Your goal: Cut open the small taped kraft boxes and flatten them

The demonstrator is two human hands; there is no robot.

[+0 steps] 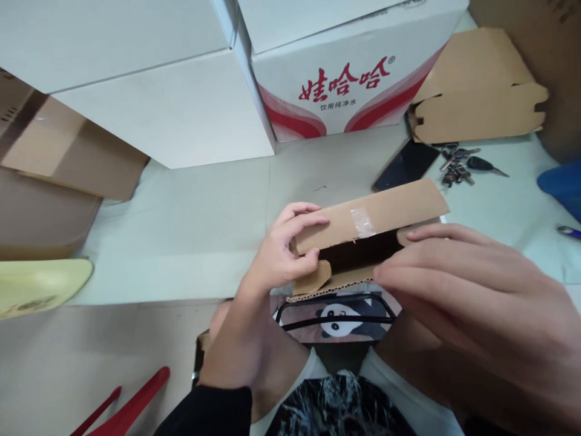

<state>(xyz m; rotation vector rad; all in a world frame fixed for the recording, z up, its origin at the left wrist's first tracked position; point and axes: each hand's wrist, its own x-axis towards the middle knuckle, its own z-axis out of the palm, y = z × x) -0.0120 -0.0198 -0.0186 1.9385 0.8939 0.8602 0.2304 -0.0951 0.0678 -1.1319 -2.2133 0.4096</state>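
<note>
A small brown cardboard box (pixel 385 206) is held over my lap at the table's front edge. Its near end gapes, showing a dark inside, and a strip of clear tape lies on the upper flap. My left hand (pixel 290 248) grips the box's left end, with fingers on the upper flap and the thumb by a small rounded side flap (pixel 313 280). Reaching in from the right, my right hand (pixel 472 284) is closed at the box's right end, its fingertips near the lower edge and right side flap. Part of that hand's grip is hidden.
White cartons (pixel 327 97) stand at the back. A black phone (pixel 406 165), a bunch of keys (pixel 460 163) and flattened cardboard (pixel 481 91) lie right on the pale table (pixel 190 230). Brown boxes (pixel 63 145) and a yellow object (pixel 40 284) are left.
</note>
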